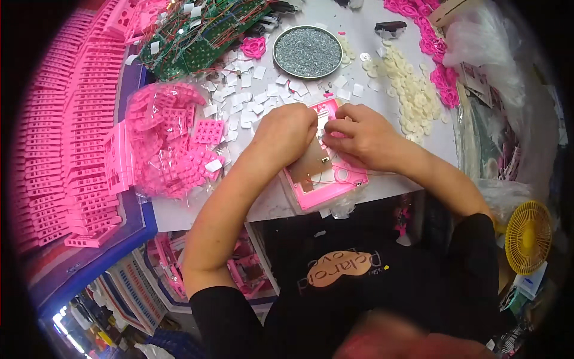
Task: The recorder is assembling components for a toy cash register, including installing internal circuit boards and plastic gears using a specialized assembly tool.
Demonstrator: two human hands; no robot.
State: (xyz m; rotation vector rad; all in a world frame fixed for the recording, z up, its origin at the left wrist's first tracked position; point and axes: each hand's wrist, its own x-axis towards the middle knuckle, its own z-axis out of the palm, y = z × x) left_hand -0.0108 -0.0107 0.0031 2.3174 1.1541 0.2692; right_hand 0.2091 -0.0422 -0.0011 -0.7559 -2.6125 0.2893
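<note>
A pink plastic toy housing [326,196] lies on the white table in front of me, its open inside facing up. A brown circuit board [312,163] with thin wires sits in its left half. My left hand [287,133] is closed over the housing's upper left side, fingers curled inward and their tips hidden. From the right, my right hand [366,136] reaches over the housing with bent fingers pinched together near its upper middle. Whatever is between the fingertips of either hand is too small or hidden to make out.
Beyond the housing stands a round tin of small metal screws [308,52]. White square pads [242,99] are scattered left of it, cream round parts [412,90] to the right. Green circuit boards [191,42], bagged pink keypads [170,143] and stacked pink housings [78,119] fill the left. A yellow fan [528,236] is lower right.
</note>
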